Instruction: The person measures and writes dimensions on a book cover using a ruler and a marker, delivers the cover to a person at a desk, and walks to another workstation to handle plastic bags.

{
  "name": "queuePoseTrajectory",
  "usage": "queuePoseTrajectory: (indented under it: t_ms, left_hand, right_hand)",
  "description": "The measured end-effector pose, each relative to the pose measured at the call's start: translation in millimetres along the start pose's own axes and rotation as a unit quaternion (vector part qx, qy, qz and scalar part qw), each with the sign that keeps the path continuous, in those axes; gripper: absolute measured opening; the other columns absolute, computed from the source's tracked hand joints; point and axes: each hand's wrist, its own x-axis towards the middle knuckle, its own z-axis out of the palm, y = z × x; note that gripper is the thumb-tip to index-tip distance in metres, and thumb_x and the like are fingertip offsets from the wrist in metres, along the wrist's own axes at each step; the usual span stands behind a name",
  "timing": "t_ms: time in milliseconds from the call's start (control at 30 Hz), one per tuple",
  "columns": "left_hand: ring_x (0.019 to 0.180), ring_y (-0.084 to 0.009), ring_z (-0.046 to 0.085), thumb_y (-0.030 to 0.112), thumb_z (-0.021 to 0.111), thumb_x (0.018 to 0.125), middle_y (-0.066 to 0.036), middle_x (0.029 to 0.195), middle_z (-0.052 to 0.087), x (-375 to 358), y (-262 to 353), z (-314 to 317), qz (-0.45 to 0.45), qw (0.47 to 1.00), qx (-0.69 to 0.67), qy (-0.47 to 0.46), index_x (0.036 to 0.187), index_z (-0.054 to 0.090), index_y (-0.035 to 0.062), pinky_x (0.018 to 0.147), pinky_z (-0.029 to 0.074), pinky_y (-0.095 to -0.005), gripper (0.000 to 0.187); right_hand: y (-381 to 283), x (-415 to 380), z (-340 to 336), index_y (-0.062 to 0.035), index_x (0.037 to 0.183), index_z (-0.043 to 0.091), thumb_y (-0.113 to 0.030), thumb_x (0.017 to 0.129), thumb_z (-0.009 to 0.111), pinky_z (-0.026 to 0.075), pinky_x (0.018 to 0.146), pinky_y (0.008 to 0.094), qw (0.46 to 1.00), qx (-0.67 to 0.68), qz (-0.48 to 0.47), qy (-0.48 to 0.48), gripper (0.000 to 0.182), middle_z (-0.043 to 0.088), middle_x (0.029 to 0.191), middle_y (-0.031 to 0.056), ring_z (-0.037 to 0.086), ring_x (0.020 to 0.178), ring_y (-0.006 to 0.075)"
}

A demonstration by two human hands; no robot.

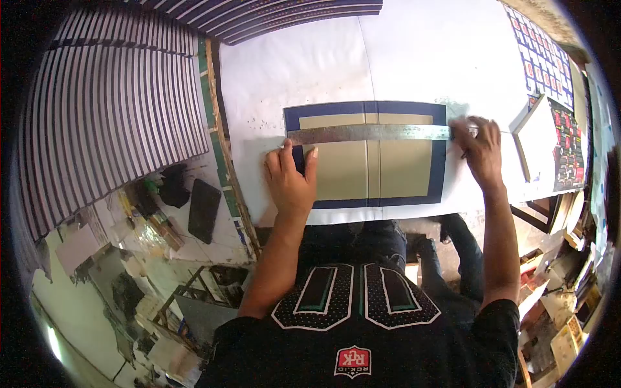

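Observation:
A hard book cover (404, 171) lies spread on the white table, with a dark blue border, beige boards and a spine strip down the middle. Across its upper part runs a long metal ruler (369, 133). My left hand (291, 181) holds the ruler's left end, fingertips at its tip and thumb just below its lower edge. At the ruler's right end is my right hand (482, 152), its fingers curled and slightly blurred. A small dark tip shows under those fingers; I cannot tell what it belongs to.
Striped rows of dark-edged covers (123, 123) fill the left side, with more striped pieces (291, 19) at the far edge. Printed sheets (540, 58) and a stack with a pale board (533, 139) stand right. A dark flat object (204, 210) lies lower left.

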Motion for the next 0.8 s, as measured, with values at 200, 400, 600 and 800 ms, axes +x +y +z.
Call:
queuePoseTrajectory:
  t_ms: [200,400,600,800]
  left_hand:
    - [0.122,-0.032,0.043,0.037,0.07,0.086,-0.011,0.132,0.05,42,-7,-16,0.138,0.986,0.055,-0.07,0.126,0.062,0.0203,0.098,0.032,-0.0481,0.044]
    - [0.115,-0.0309,0.048,0.029,0.071,0.085,-0.01,0.127,0.053,59,-19,2,0.184,0.98,-0.005,-0.074,0.117,0.068,0.0192,0.094,0.036,-0.0458,0.033]
    - [0.111,-0.0311,0.05,0.027,0.072,0.084,-0.009,0.125,0.054,61,-22,7,0.181,0.981,-0.04,-0.062,0.115,0.068,0.0184,0.092,0.04,-0.0442,0.032]
    - [0.11,-0.0311,0.051,0.027,0.072,0.084,-0.009,0.124,0.054,62,-23,4,0.178,0.981,-0.038,-0.065,0.115,0.068,0.0186,0.092,0.04,-0.0446,0.032]
  right_hand:
    - [-74,-49,2,0.0023,0.111,0.065,-0.067,0.097,0.025,0.042,0.063,0.0303,0.684,0.581,0.422,0.129,0.081,0.058,0.085,0.0064,0.053,0.072,0.0179]
    - [-214,-21,35,0.0022,0.104,0.062,-0.028,0.096,0.059,0.049,0.068,0.029,0.544,0.757,0.358,0.055,0.031,0.066,0.083,0.0097,0.061,0.073,0.0147]
    - [-237,6,36,-0.0013,0.102,0.06,-0.016,0.09,0.067,0.049,0.06,0.0283,0.765,0.574,0.29,0.045,0.02,0.065,0.072,0.011,0.061,0.065,0.0137]
    - [-248,28,34,-0.0025,0.101,0.064,-0.012,0.087,0.069,0.054,0.064,0.0341,0.827,0.511,0.234,0.034,0.018,0.068,0.08,0.0181,0.069,0.07,0.0273]
